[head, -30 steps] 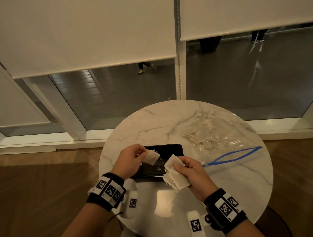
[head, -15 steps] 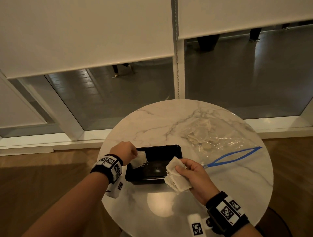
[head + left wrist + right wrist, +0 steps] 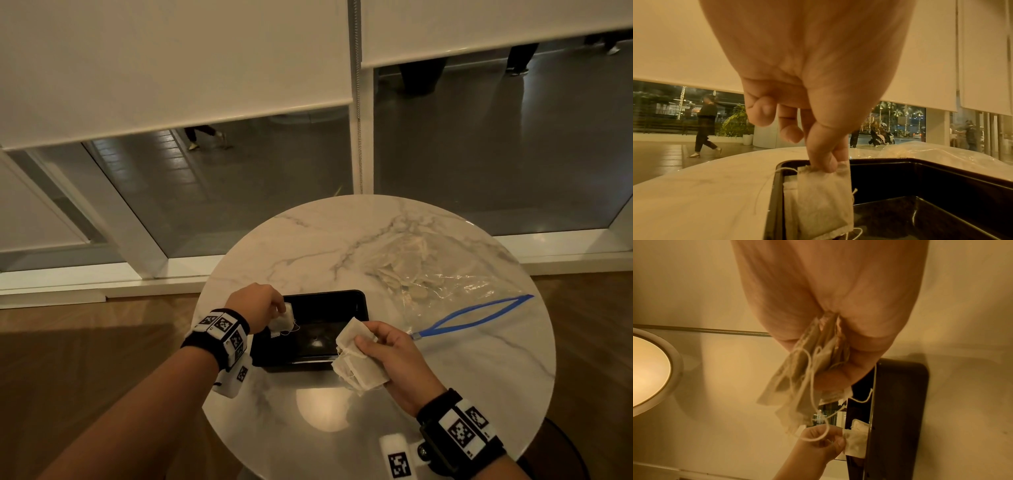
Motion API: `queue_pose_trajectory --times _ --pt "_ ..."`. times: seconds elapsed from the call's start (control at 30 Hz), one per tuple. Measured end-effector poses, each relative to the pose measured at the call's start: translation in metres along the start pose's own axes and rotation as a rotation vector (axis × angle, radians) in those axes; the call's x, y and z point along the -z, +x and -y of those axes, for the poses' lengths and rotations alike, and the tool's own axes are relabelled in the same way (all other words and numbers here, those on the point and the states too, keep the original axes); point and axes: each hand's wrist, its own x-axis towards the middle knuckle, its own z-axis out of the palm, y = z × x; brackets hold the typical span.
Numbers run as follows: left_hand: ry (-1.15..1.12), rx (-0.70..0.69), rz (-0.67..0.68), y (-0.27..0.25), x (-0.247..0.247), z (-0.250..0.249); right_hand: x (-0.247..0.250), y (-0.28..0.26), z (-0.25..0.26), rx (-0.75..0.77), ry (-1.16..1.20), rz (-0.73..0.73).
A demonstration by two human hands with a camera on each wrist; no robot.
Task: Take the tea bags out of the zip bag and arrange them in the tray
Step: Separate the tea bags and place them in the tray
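A black tray (image 3: 356, 301) lies on the round marble table (image 3: 308, 246), near its front left. My left hand (image 3: 270, 306) pinches one tea bag (image 3: 282, 322) by its top edge and holds it upright against the tray's left wall (image 3: 774, 194); the tea bag (image 3: 824, 199) hangs inside the tray (image 3: 941, 172), and another bag (image 3: 790, 203) stands behind it against the wall. My right hand (image 3: 380, 349) grips a bunch of tea bags (image 3: 356, 366) over the tray's front right corner; strings dangle from the bunch (image 3: 797, 386). The clear zip bag (image 3: 428, 274) with a blue zip (image 3: 479, 313) lies to the right, tea bags inside.
A window with lowered blinds (image 3: 171, 61) stands behind the table. Wooden floor (image 3: 85, 359) surrounds the table. A lamp's reflection (image 3: 322, 407) shines on the table's near part. People walk outside the glass (image 3: 705, 125).
My left hand has carried its tea bag from above the tray's middle to the left wall and lowered it in. The right hand has stayed in place with its bunch.
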Motion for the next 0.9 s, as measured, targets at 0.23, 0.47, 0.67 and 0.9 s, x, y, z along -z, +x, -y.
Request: queue_pose_trajectory --times 0.23,0.47,0.67,0.9 --pt "-0.008 -0.013 0.062 -0.001 -0.001 -0.003 0.000 -0.001 -0.001 -0.004 -0.012 0.002" --pt "0.024 -0.011 0.095 0.003 -0.007 -0.002 0.000 -0.003 0.001 -0.004 -0.012 0.005" --pt "0.080 0.017 0.039 0.004 -0.014 -0.003 0.002 -0.003 0.001 -0.007 -0.020 -0.001" --pt "0.152 0.037 0.017 0.009 -0.012 -0.006 0.002 -0.005 0.004 -0.003 -0.029 0.004"
